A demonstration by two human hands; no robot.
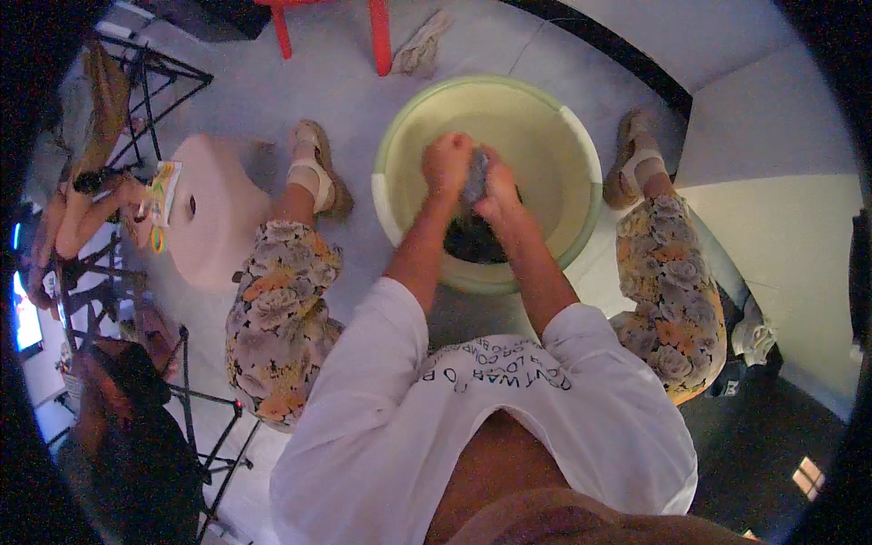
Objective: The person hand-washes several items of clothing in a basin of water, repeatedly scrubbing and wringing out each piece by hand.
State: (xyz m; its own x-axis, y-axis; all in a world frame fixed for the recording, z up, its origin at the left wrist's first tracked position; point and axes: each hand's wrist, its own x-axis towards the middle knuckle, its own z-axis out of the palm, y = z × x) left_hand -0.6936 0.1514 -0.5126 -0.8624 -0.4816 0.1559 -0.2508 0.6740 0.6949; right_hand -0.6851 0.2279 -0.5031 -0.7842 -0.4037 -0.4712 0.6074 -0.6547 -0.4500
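Between my feet stands a round plastic basin point(564, 163), cream inside with a pale green rim. Over it my left hand point(446, 162) is closed in a fist against a small grey-blue cloth point(477, 174). My right hand point(501, 180) wraps the same cloth from the other side, and the two hands are pressed close together. Just below them a dark, bunched fabric point(471, 240) lies in the near part of the basin. Blur hides the exact finger positions, and whether the basin contains water is hard to see.
A pale pink plastic stool point(218, 211) stands to the left, a packet point(165, 194) on its edge. Other people point(122, 402) sit farther left by black metal frames point(146, 88). Red stool legs point(380, 41) and a crumpled cloth point(421, 48) are beyond the basin. A wall point(763, 129) rises right.
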